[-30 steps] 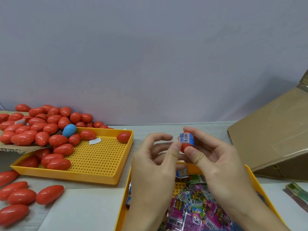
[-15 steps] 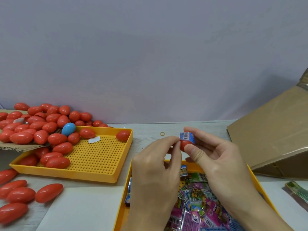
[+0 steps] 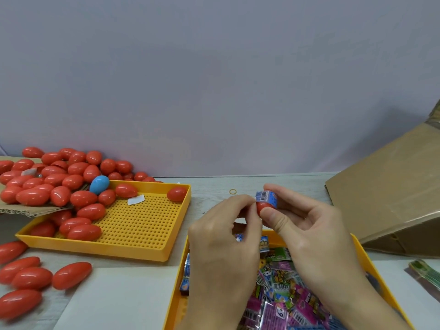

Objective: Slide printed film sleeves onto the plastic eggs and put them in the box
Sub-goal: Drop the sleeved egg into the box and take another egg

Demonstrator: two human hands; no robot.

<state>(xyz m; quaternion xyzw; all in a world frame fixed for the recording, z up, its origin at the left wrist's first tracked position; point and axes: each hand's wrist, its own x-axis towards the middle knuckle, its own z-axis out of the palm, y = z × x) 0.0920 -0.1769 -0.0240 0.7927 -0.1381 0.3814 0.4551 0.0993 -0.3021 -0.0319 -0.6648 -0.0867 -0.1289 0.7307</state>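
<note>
Left hand (image 3: 221,236) now nearer sleeved egg (image 3: 265,202) gripped by right fingers (image 3: 273,219); sleeves (image 3: 281,291) filling tray (image 3: 371,260).

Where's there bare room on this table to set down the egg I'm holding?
Free: the perforated floor of the left yellow tray, right of its red eggs; the white sheet in front of it; the tabletop strip around the rubber band. Crowded: the sleeve tray and the table's left side.

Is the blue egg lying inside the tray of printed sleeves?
No, the blue egg sits among the red eggs piled at the back edge of the perforated yellow tray on the left.
</note>
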